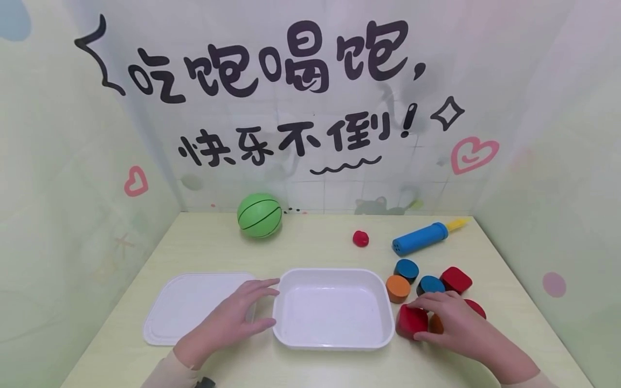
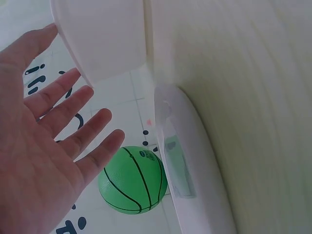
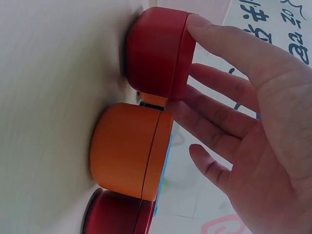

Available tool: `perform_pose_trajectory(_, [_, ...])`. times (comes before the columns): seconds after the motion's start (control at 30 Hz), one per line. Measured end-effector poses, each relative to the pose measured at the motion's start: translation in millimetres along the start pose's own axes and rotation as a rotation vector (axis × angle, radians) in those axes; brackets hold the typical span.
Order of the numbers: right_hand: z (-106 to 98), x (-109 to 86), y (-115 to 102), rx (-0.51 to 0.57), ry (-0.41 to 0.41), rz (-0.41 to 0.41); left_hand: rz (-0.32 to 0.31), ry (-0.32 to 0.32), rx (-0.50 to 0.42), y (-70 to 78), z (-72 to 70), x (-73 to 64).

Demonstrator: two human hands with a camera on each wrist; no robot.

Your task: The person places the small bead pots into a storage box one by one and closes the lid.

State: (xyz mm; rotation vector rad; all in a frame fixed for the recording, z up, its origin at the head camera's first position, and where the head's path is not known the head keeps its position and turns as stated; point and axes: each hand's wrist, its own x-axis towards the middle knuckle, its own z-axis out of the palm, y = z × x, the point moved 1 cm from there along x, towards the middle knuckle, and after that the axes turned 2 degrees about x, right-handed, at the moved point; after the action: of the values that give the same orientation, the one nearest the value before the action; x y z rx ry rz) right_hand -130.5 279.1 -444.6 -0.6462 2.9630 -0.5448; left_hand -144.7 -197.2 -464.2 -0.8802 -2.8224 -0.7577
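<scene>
The left forearm reached in from the lower left, and the left hand (image 1: 235, 313) was relaxed and holding nothing, its fingers extended and spread and its thumb set apart below them, the tips at the left rim of the white tray (image 1: 335, 346); whether they touched it could not be told. The white lid (image 1: 194, 302) lay beneath and beside that hand. The right forearm angled in from the lower right, palm turned toward the tray, and the right hand (image 1: 453, 321) pinched a red container (image 1: 412, 322) between thumb and fingers, just right of the tray, with an orange container (image 3: 129, 151) close beside it.
</scene>
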Motion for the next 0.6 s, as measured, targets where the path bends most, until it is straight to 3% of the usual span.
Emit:
perform_pose_trajectory(0.37, [-16.5, -6.2, -3.8, -0.036, 0.107, -0.054, 0.084, 0.014, 0.100, 0.4, -3.2, 5.0])
perform_pose_trajectory(0.6, [-37.2, -1.2, -9.6, -0.069, 0.194, -0.073, 0.052, 0.005, 0.119, 1.3, -3.4, 7.6])
